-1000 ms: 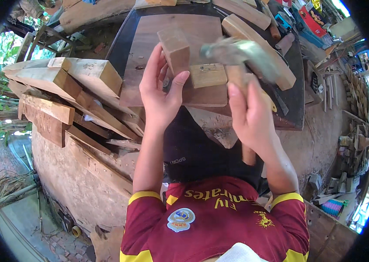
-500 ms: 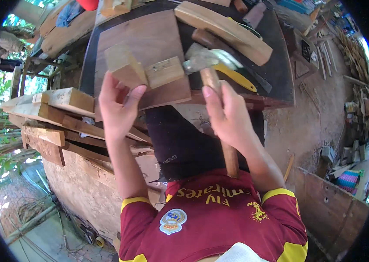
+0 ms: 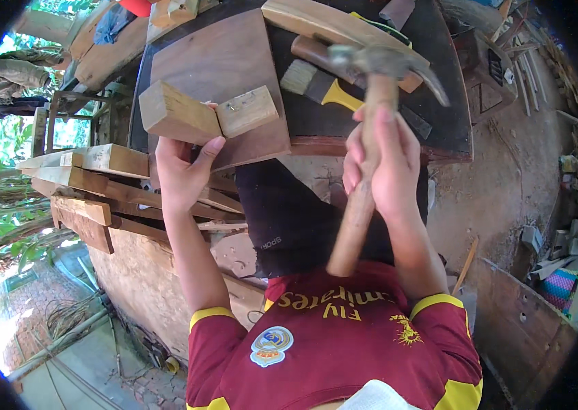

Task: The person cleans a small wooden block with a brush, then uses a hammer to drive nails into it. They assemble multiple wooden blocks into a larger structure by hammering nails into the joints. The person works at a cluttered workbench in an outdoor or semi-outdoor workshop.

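Note:
Two short wooden blocks, a thicker left block [image 3: 180,113] and a smaller right block [image 3: 251,113], meet at an angle. My left hand [image 3: 185,164] grips the thicker one from below, thumb on its near side. Both are over the brown board [image 3: 224,51]; whether they touch it I cannot tell. A claw hammer [image 3: 364,184] is in my right hand [image 3: 388,157], fingers wrapped round its wooden handle. Its metal head, slightly blurred, is up over the dark table, right of the blocks and apart from them.
On the dark table [image 3: 443,89] lie a yellow-handled paintbrush [image 3: 313,82], a long wooden beam [image 3: 330,24] and a chisel [image 3: 415,123], partly hidden by the hammer. Cut timber [image 3: 108,181] is stacked at the left. A wooden box [image 3: 484,75] stands right of the table.
My right hand has moved the hammer right and away from the blocks, uncovering the paintbrush's bristles. My left hand has turned the blocks slightly and shifted them left.

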A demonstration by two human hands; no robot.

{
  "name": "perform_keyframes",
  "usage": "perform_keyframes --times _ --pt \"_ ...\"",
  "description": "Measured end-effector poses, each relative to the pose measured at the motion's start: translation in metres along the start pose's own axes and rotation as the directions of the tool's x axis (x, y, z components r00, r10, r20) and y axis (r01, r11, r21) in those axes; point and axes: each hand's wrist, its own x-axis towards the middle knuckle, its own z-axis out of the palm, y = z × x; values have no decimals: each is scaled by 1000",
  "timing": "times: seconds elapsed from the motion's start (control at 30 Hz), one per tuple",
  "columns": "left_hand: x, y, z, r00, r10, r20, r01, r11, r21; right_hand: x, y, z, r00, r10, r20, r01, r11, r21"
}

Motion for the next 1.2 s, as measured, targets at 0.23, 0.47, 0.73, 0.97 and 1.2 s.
perform_keyframes --times 0.23,0.47,0.73,0.97,1.2 --pt "0 -3 -11 999 -38 -13 39 996 79 3 0 3 901 368 229 -309 916 -255" --pt "0 1 -10 998 -57 -35 60 992 108 -3 14 15 981 188 55 -185 981 -49" --pt "2 4 -16 996 -93 9 90 981 172 -1 15 14 948 285 140 -257 948 -189" --pt "8 11 -14 998 -60 31 50 966 255 4 11 16 941 301 158 -247 924 -291" --pt "5 9 -30 1000 -30 -2 29 939 343 17 9 30 931 305 199 -218 905 -366"
